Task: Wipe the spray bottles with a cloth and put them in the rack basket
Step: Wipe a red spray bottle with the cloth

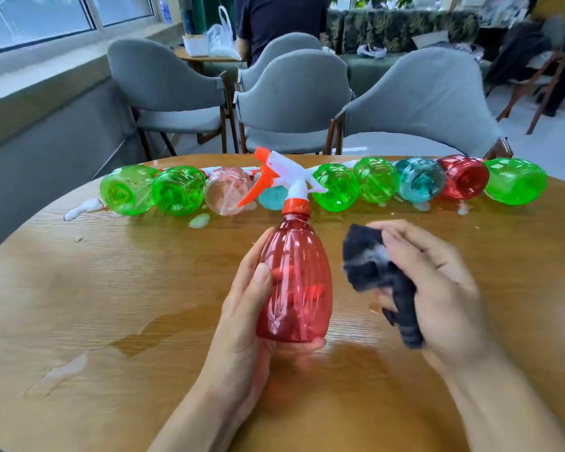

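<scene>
The round wooden table [79,288] carries wet patches and, at 12 o'clock, a row of lying bottles [340,187]. At centre, the left hand [242,321] curls around the red spray bottle [294,288]. At 3 o'clock of it, the right hand [437,288] grips a dark cloth [372,272], seemingly not touching the bottle.
</scene>
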